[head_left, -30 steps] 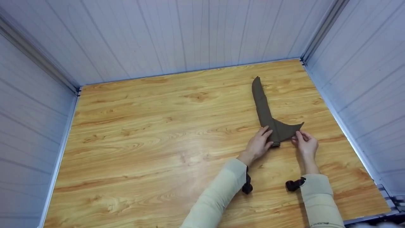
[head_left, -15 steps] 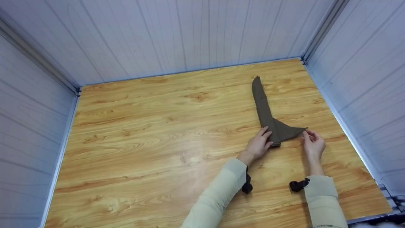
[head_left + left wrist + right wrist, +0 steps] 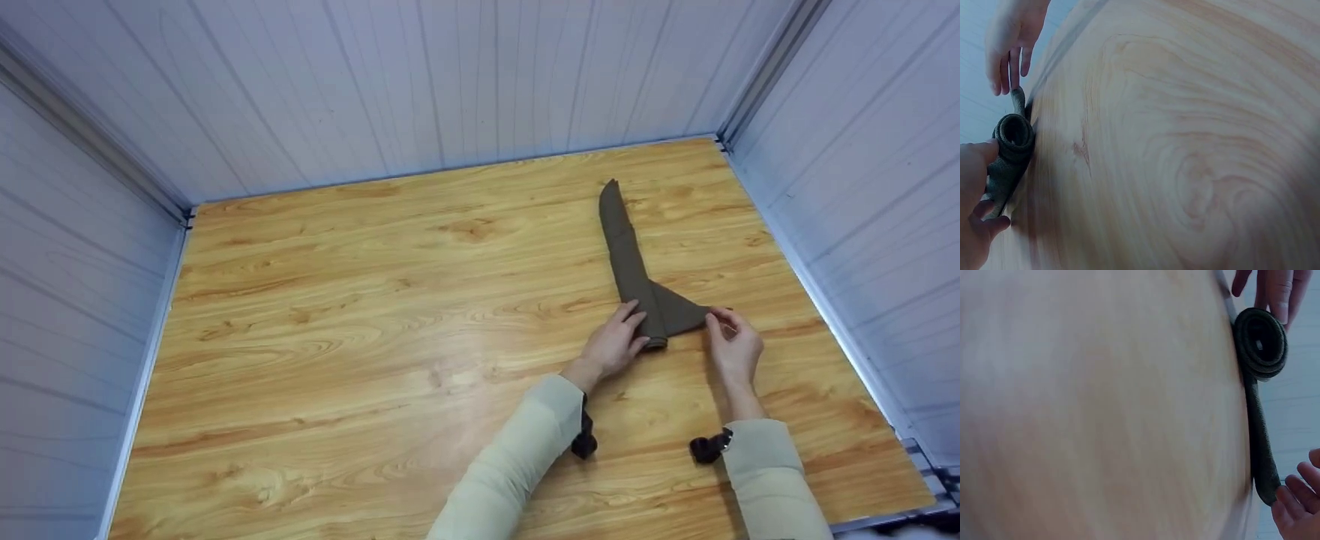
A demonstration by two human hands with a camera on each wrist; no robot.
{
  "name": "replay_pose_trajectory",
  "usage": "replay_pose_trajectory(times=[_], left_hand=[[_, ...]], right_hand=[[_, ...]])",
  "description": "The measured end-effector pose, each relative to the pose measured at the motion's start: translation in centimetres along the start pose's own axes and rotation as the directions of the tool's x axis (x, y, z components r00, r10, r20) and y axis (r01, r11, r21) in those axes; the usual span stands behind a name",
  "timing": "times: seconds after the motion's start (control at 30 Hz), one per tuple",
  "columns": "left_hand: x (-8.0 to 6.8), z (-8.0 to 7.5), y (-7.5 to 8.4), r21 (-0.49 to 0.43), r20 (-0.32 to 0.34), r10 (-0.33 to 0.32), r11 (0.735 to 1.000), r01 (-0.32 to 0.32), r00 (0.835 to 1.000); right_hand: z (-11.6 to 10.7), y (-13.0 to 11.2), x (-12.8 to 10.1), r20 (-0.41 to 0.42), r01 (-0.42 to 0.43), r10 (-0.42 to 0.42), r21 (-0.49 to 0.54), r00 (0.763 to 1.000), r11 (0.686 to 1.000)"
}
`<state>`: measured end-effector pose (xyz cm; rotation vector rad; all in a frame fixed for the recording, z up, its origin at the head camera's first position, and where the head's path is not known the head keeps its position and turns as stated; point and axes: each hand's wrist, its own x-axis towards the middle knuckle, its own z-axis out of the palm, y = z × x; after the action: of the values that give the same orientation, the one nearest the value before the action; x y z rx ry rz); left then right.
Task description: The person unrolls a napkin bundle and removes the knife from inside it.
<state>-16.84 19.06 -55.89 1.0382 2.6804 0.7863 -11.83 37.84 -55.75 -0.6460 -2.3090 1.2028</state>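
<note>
A dark olive-brown cloth (image 3: 630, 262), rolled into a long narrow strip, lies on the right half of the wooden table. From the near end of the roll, a triangular flap (image 3: 679, 311) spreads out to the right. My left hand (image 3: 609, 346) grips the roll near that end, thumb and fingers on either side of it. With thumb and fingertips, my right hand (image 3: 736, 351) pinches the flap's outer tip, which is hidden in the fingers. Both wrist views show the spiral end of the rolled cloth (image 3: 1014, 135); in the right wrist view the flap (image 3: 1262, 455) runs down to my right fingertips.
White ribbed panels (image 3: 465, 82) close off the back and both sides of the table (image 3: 337, 337). Black wrist cameras (image 3: 583, 442) hang beneath the cuffs of both light sleeves.
My right hand first drew the flap's tip outward to the right, then came slightly back left, and the tip is now covered by its fingers. The left hand has stayed on the roll.
</note>
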Motion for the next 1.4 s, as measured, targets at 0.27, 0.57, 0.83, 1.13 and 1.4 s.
replay_pose_trajectory(times=[0.27, 0.57, 0.83, 1.13, 1.4], left_hand=[[0.1, 0.0, -0.1, 0.018, -0.008, 0.008, 1.000, -0.008, 1.000], [0.0, -0.2, 0.2, 0.035, -0.002, 0.010, 0.999, -0.010, 1.000], [0.2, -0.1, 0.6, 0.036, -0.015, 0.010, 0.999, -0.009, 1.000], [0.2, -0.1, 0.6, 0.027, -0.040, -0.012, 1.000, 0.013, 0.999], [0.6, -0.2, 1.1, 0.057, -0.091, -0.079, 0.995, 0.085, 0.993]], right_hand=[[0.5, 0.0, 0.1, -0.023, 0.143, -0.144, -0.057, 0.989, 0.988], [0.2, 0.1, 0.2, 0.064, 0.068, -0.064, -0.075, 0.996, 0.995], [-0.5, 0.8, 0.2, 0.169, -0.007, 0.032, -0.151, 0.985, 0.988], [-0.5, 1.5, 0.6, 0.215, -0.023, 0.046, -0.109, 0.976, 0.994], [-0.1, 1.3, 0.6, 0.233, 0.002, 0.023, -0.107, 0.972, 0.994]])
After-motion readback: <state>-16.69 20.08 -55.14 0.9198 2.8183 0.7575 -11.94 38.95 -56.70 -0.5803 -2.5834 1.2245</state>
